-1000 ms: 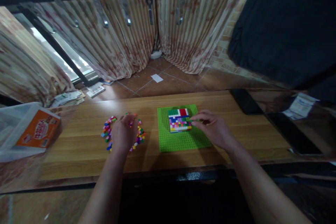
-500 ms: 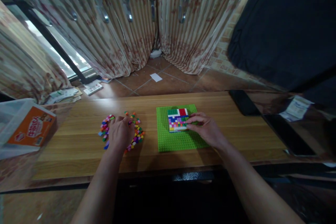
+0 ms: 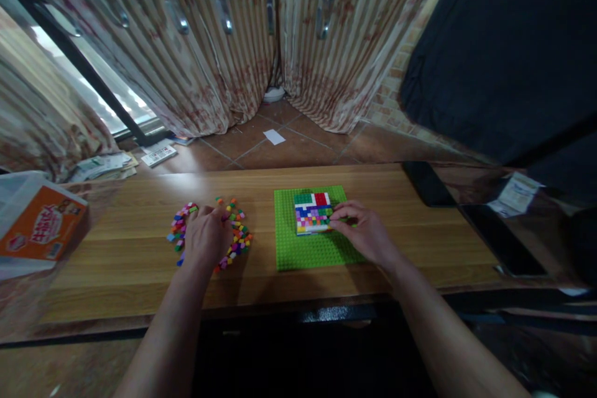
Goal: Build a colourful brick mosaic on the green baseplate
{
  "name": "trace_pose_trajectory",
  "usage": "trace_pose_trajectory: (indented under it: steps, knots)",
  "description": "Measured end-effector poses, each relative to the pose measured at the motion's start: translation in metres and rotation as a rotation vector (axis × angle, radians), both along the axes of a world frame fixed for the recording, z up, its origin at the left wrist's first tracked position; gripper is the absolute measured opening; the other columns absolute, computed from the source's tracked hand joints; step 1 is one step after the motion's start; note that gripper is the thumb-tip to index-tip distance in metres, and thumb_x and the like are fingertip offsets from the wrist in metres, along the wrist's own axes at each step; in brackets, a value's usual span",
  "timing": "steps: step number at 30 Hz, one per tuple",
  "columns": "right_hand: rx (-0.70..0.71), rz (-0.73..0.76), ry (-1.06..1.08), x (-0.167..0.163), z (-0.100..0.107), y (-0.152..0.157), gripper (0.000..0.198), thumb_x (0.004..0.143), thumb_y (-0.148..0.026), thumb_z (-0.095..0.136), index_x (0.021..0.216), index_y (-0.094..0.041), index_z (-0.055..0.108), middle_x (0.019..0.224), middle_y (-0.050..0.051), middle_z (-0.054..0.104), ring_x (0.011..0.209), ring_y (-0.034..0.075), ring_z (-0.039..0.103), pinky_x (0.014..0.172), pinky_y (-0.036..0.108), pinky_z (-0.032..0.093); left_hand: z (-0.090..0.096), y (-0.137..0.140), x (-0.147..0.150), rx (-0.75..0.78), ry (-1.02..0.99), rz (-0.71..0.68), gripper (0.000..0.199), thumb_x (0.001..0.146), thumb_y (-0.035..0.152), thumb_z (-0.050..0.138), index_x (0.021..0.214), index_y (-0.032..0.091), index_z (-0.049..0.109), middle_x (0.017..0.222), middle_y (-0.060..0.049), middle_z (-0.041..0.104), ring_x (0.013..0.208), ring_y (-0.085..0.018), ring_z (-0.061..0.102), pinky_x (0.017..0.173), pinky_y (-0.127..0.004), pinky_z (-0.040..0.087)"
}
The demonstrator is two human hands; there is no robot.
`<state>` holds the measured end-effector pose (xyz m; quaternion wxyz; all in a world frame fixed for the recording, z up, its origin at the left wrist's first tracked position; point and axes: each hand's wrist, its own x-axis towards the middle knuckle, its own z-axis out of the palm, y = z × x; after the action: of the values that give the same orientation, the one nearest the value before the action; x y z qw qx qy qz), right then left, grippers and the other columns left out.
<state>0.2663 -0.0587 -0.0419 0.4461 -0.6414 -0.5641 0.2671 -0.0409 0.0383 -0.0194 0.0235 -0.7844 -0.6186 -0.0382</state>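
Note:
A flat block of coloured toy bricks (image 3: 313, 214), with green, red, white, blue and mixed small pieces, sits on a green studded baseplate (image 3: 298, 255). At its right edge, my right hand (image 3: 361, 230) has thumb and forefinger brought together in a pinch; whatever is between the tips is too small to make out. Over to the left, my left hand (image 3: 208, 237) reaches down into a loose pile of small coloured bricks (image 3: 240, 239). The back of that hand covers the middle of the pile, and its fingertips are mostly hidden.
A clear plastic tub with an orange label (image 3: 44, 224) stands at the table's left end. On the right lie a black phone (image 3: 428, 183) and a longer dark flat object (image 3: 501, 239), with a crumpled packet (image 3: 515, 194) beyond. The wooden tabletop (image 3: 140, 261) has its front edge nearest me.
The whole view has shifted slightly, moving the table's things a little left in the picture. My right hand stays at the block's right edge and my left hand stays over the loose bricks.

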Motion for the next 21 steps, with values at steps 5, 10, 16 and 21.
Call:
trace_pose_trajectory:
  steps: [5, 10, 16, 21]
  knots:
    - [0.017, 0.011, -0.118, -0.002, 0.006, -0.002, 0.006, 0.079, -0.029, 0.072, 0.081, -0.024, 0.074, 0.101, 0.006, 0.069, 0.088, 0.021, 0.065, 0.076, 0.037, 0.049, -0.002, 0.000, 0.000, 0.000, 0.010, 0.008, 0.034, 0.084, 0.022, 0.048, 0.104, 0.014, 0.074, 0.103, -0.016, 0.073, 0.101, -0.030, 0.065, 0.098, -0.041, 0.047]
    - [0.030, -0.023, -0.215, -0.008, 0.010, -0.003, 0.004, 0.079, -0.027, 0.073, 0.077, -0.023, 0.074, 0.099, 0.005, 0.069, 0.088, 0.020, 0.065, 0.083, 0.039, 0.050, -0.002, 0.000, 0.000, -0.011, -0.013, 0.001, 0.034, 0.084, 0.021, 0.047, 0.102, 0.013, 0.075, 0.104, -0.018, 0.073, 0.102, -0.031, 0.065, 0.100, -0.042, 0.046]
    - [0.032, -0.057, -0.213, -0.011, 0.011, -0.003, 0.009, 0.081, -0.026, 0.068, 0.075, -0.024, 0.074, 0.098, 0.005, 0.070, 0.090, 0.021, 0.065, 0.085, 0.039, 0.050, -0.001, 0.000, 0.000, -0.020, -0.038, 0.010, 0.036, 0.083, 0.020, 0.047, 0.103, 0.011, 0.076, 0.101, -0.018, 0.074, 0.102, -0.031, 0.066, 0.100, -0.043, 0.046]
    - [-0.029, -0.146, -0.133, -0.016, 0.007, -0.002, 0.010, 0.076, -0.031, 0.071, 0.071, -0.023, 0.075, 0.101, 0.006, 0.069, 0.087, 0.021, 0.065, 0.086, 0.042, 0.050, -0.001, 0.001, -0.001, -0.028, -0.016, 0.000, 0.034, 0.083, 0.020, 0.047, 0.101, 0.012, 0.075, 0.104, -0.018, 0.074, 0.101, -0.031, 0.067, 0.099, -0.042, 0.047]
